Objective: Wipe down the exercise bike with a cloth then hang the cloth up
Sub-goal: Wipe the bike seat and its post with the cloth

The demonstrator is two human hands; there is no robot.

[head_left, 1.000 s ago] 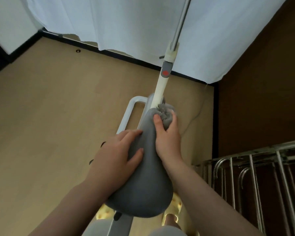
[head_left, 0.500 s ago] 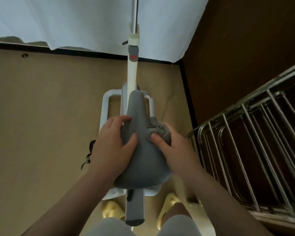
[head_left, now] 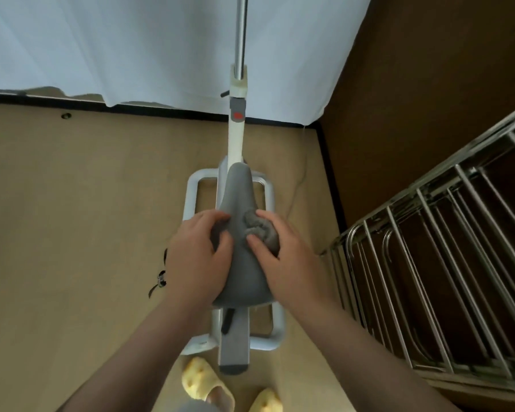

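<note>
I look straight down on the exercise bike's grey saddle [head_left: 241, 200], with its white frame [head_left: 192, 191] on the floor below and its post [head_left: 236, 138] running up to a steel tube. My left hand [head_left: 197, 257] grips the saddle's left side, thumb on top. My right hand [head_left: 286, 257] holds a bunched grey cloth [head_left: 260, 230] against the saddle's right side, thumb and fingers curled round it.
A steel drying rack [head_left: 428, 263] with several bars stands close on the right. A white curtain [head_left: 131, 49] hangs at the far side, a brown wall [head_left: 414, 84] at the right. Yellow slippers [head_left: 202, 382] show at the bottom on the beige floor.
My right hand has drawn the cloth back from the saddle's nose to its right side. My view has swung over the bike and the rack has come further into sight.
</note>
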